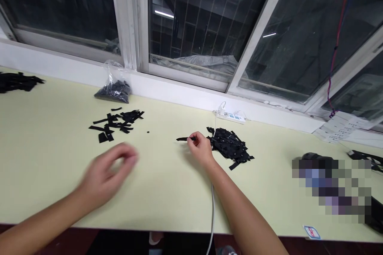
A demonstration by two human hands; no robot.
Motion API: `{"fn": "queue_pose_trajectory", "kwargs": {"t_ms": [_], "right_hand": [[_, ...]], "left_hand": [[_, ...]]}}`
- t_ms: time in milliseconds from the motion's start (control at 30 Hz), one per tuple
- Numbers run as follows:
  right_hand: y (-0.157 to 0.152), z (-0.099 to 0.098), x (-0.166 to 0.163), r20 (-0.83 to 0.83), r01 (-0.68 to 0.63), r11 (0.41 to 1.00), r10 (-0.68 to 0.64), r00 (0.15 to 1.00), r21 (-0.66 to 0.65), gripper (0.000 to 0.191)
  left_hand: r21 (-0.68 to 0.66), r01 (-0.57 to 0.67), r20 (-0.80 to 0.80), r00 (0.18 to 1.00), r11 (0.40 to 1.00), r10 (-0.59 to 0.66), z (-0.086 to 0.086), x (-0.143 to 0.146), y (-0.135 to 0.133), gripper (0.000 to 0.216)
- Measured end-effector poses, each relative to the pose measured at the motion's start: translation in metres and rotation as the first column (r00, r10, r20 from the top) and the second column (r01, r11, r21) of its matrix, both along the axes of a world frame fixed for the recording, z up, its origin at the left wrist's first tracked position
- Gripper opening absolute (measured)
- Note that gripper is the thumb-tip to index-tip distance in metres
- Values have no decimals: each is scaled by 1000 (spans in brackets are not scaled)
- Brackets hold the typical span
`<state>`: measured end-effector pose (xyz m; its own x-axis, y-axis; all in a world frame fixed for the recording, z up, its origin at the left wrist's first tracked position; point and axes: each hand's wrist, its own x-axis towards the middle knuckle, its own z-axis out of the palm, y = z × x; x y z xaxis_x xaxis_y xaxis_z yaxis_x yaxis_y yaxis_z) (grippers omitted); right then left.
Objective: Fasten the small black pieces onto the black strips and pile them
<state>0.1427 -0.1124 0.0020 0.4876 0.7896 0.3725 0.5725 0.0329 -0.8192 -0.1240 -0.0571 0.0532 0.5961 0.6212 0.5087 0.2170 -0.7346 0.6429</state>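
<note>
Pile (pixel 19 82), black strips, at the left end of the pale table (pixel 167 195).
Left hand (pixel 104 173), blurred, above the table, thumb and fingers curved and partly open, empty as far as the blur shows; nearest to the scatter.
Scatter (pixel 119 123), black strips, some loose, some overlapping, flat on the table beyond the left hand.
Bag (pixel 115 89), clear plastic, dark pieces inside, behind the scatter, near the wall.
Dot (pixel 148 132), small, black, right of the scatter.
Strip (pixel 182 139), black, pinched in the right hand, pointing left.
Right hand (pixel 201 148), thumb and fingertips closed on the strip, just beside the heap.
Cable (pixel 213 207), pale, running past the heap and over the front edge.
Heap (pixel 230 145), black pieces, right of the right hand.
Power strip (pixel 230 117), white, behind the heap, plug fitted.
Label (pixel 311 232), white with blue border, front edge.
Stack (pixel 338 126), white, by the wall, far right.
</note>
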Motion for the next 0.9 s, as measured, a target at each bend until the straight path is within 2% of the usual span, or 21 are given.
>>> {"fn": "queue_pose_trajectory", "kwargs": {"t_ms": [67, 167, 267, 367, 467, 667, 900], "right_hand": [[1, -1, 2, 0, 7, 1000, -7, 1000, 3, 17], [4, -5, 9, -5, 18, 1000, -18, 1000, 23, 19], [7, -10, 17, -22, 34, 999, -33, 999, 25, 23], [9, -14, 24, -25, 62, 998, -62, 998, 11, 24], [11, -17, 26, -45, 63, 998, -62, 997, 11, 23], [12, -22, 27, -69, 53, 999, -52, 996, 10, 21], [10, -24, 27, -103, 19, 1000, -20, 995, -11, 25]], "left_hand": [[32, 101, -23, 995, 994, -100, -1, 43, 11, 18], [14, 147, -6, 989, 989, -147, -7, 122, 31, 14], [-21, 176, 16, 984, 984, -176, -25, 170, 42, 16], [-24, 204, 34, 978, 979, -203, -47, 179, 44, 22], [-19, 242, 2, 970, 970, -242, -59, 174, 47, 26], [-164, 231, 14, 973, 959, -232, -59, 174, 52, 26], [-250, 167, 69, 986, 954, -154, -64, 169, 42, 21]]}}
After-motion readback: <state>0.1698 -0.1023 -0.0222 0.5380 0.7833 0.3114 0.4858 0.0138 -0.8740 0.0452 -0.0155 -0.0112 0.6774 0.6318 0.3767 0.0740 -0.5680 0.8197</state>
